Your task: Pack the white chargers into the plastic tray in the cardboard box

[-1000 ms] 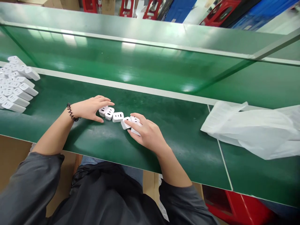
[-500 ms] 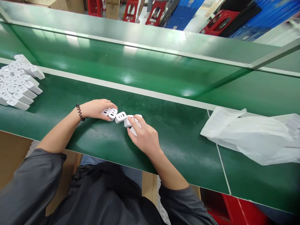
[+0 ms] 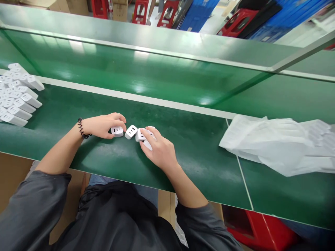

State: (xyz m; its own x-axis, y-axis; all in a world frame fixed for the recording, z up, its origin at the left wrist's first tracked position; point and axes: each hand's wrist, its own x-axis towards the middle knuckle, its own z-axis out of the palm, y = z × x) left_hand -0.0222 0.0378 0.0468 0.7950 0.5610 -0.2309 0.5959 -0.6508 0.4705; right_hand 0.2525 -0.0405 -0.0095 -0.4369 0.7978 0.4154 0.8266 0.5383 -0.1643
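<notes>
Below me, my left hand (image 3: 106, 126) curls its thumb and fingers around a white USB wall charger (image 3: 117, 131), whose port face points up. Just right of it, a loose white charger (image 3: 131, 131) stands tilted on the green bench, touched by neither hand. My right hand (image 3: 160, 148) is closed over a small cluster of similar chargers (image 3: 140, 136). Its fingers lie across their tops and hide part of them, so their exact number is unclear.
Many more white chargers (image 3: 19, 101) stand packed together at the far left of the green bench (image 3: 193, 150). On the right lies a translucent white plastic bag (image 3: 272, 144). Behind runs a raised green ledge, with red stools (image 3: 140, 12) and blue crates (image 3: 199, 15) beyond it.
Two chargers showed at my left fingers; now one shows there, turned differently, with a wider gap to the loose charger. My right hand stays on its cluster. The view has shifted slightly.
</notes>
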